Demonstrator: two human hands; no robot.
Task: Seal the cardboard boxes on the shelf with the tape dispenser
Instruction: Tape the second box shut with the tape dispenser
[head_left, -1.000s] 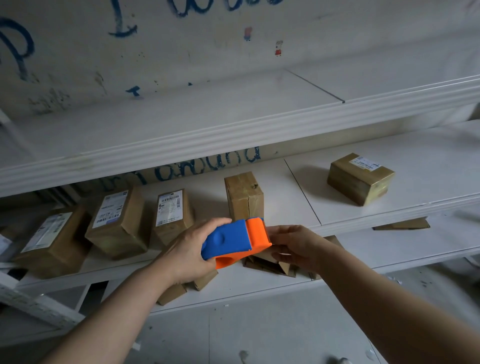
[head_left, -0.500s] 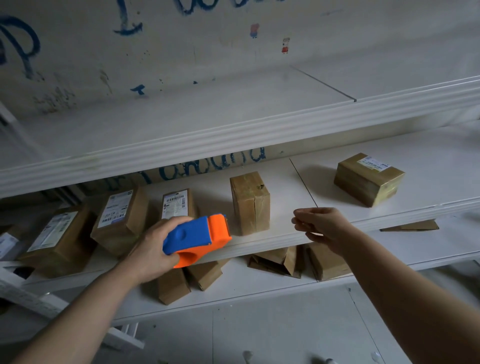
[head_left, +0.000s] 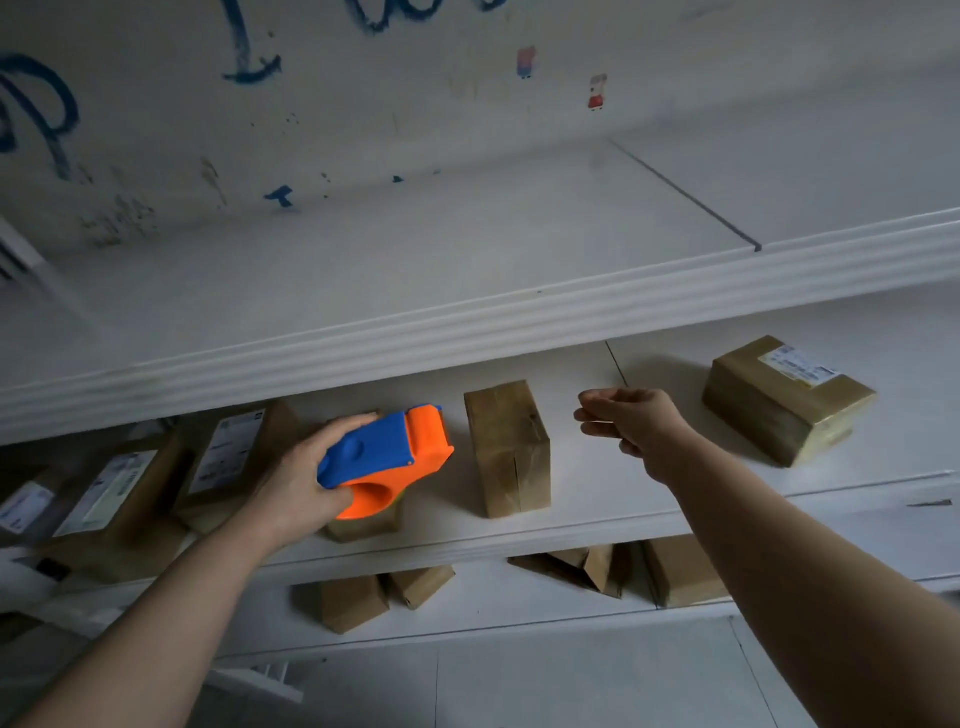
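The tape dispenser (head_left: 387, 460) sat gripped in the left hand (head_left: 298, 478), fingers wrapped over its blue body and thumb under the orange head. That head pointed away from the palm toward the upright box (head_left: 509, 447) just beyond the fingertips, likely so the tape end could meet cardboard. Under the knuckles lay a second box (head_left: 363, 527), mostly hidden. Past the upright box hovered the right hand (head_left: 631, 423), fingers loosely curled on nothing visible, probably ready to steady it on the shelf (head_left: 613, 488).

One head-worn wide-angle view, facing forward and slightly down, close to the white shelves (head_left: 519, 322)
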